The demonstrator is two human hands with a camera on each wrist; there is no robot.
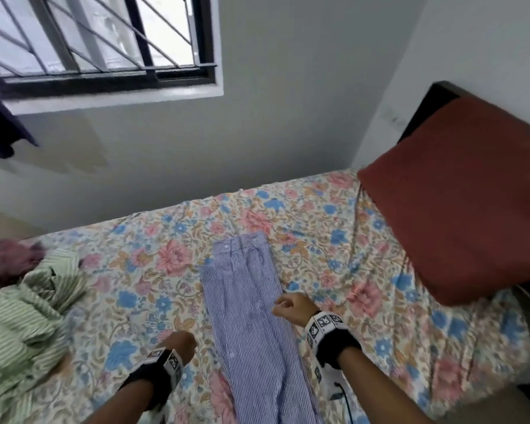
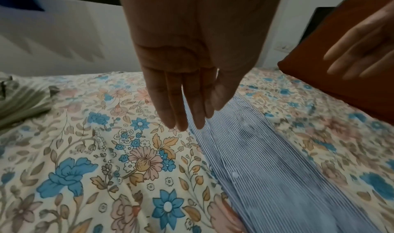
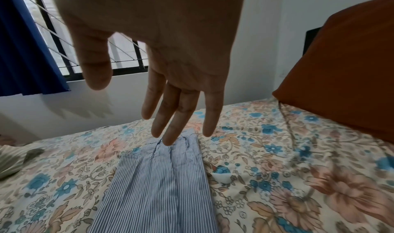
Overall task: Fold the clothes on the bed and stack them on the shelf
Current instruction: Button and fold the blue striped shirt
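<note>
While both hands hang above the bed, neither holds anything. In the left wrist view the left hand (image 2: 192, 54) has its fingers (image 2: 181, 105) straight and close together, pointing down toward the sheet just left of the blue striped shirt (image 2: 262, 169). In the right wrist view the right hand (image 3: 170, 43) is likewise spread, its fingers (image 3: 170, 118) straight and slightly parted, with the thumb held out to the side, over the far end of that shirt. From the head view the left hand (image 1: 179, 342) sits beside the shirt's left edge and the right hand (image 1: 291, 307) beside its right edge, the two well apart with the garment between them; whether either touches the cloth cannot be told. Each wrist carries a black band with printed square markers.

The blue striped shirt (image 1: 251, 316) lies flat on the bed, folded lengthwise into a long narrow strip with its buttons showing, running from the near edge of the bed away toward the wall. It rests on a floral bedsheet (image 1: 334, 240) of blue and pink flowers. At the left of the bed lies a crumpled green striped garment (image 1: 34, 310), with a dark reddish cloth (image 1: 6, 261) just beyond it. A rust-coloured pillow (image 1: 459, 194) leans at the right against a dark headboard. On the wall behind is a barred window (image 1: 98, 41) with a blue curtain (image 3: 25, 43) at its left.
</note>
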